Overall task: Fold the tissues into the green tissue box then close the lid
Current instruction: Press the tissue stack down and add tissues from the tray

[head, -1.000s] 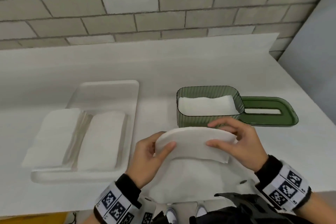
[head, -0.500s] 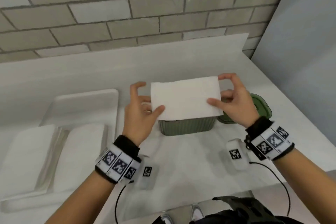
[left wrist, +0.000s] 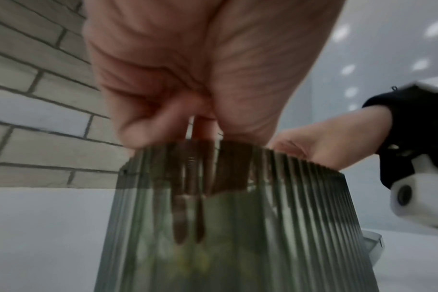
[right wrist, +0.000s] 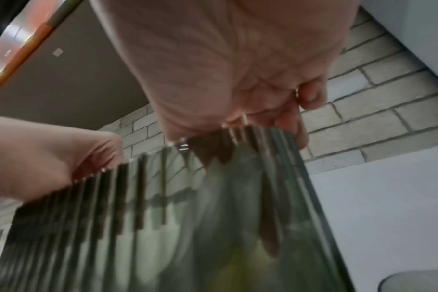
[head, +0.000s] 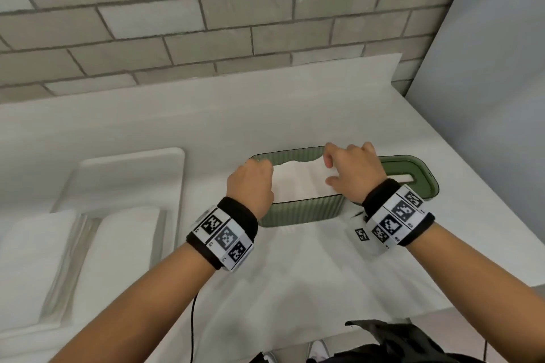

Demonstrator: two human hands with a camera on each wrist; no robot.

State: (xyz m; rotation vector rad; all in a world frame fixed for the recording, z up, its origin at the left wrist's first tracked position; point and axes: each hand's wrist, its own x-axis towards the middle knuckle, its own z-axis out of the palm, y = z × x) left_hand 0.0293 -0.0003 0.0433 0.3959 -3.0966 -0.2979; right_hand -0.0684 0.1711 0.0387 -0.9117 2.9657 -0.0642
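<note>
The green ribbed tissue box (head: 300,211) stands open on the white counter, with a folded white tissue (head: 298,183) lying in its top. My left hand (head: 259,177) is at the box's left end, its fingers dipping inside beside the tissue. My right hand (head: 331,169) holds the tissue's right end, thumb on top and fingers curled over the far edge. Through the translucent wall (left wrist: 263,227), the left wrist view shows two fingers (left wrist: 180,217) reaching down into the box. The green lid (head: 413,177), with its slot, lies flat just right of the box.
A white tray (head: 132,174) sits at the left with two stacks of tissues (head: 32,259) (head: 124,244) across its front. A brick wall runs behind the counter and a grey wall stands to the right. The counter's front edge (head: 383,321) is close to my body.
The folded tissue was shaped near the front edge, then carried above the box. Now both hands have lowered it into the box's opening.
</note>
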